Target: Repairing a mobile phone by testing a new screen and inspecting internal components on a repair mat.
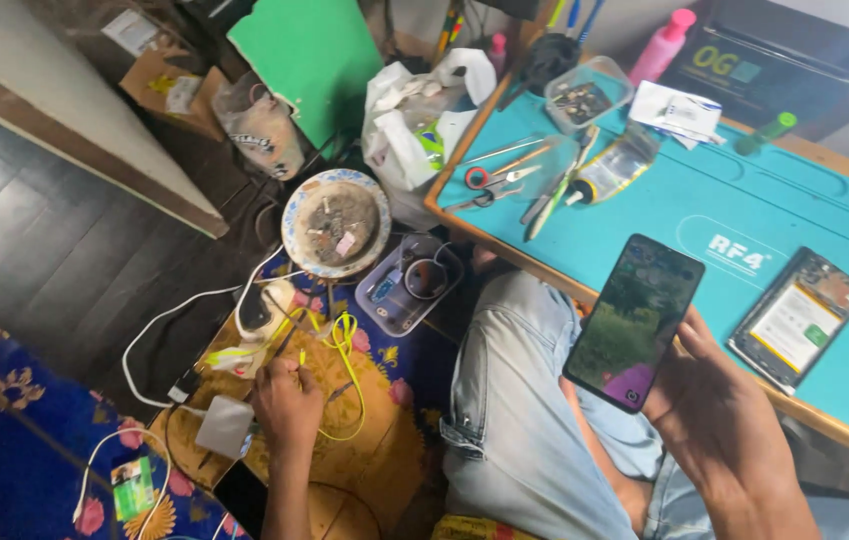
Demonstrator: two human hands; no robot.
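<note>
One phone [634, 322] in right hand [714, 415], left hand [286, 400] on cable [339, 345]

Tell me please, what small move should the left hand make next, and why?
Probably it should lift the yellow cable end toward the phone. The left hand is down on the floor, fingers at the yellow cable by the white power strip, while the right hand holds the phone up with its screen lit. Cable and phone are well apart.
</note>
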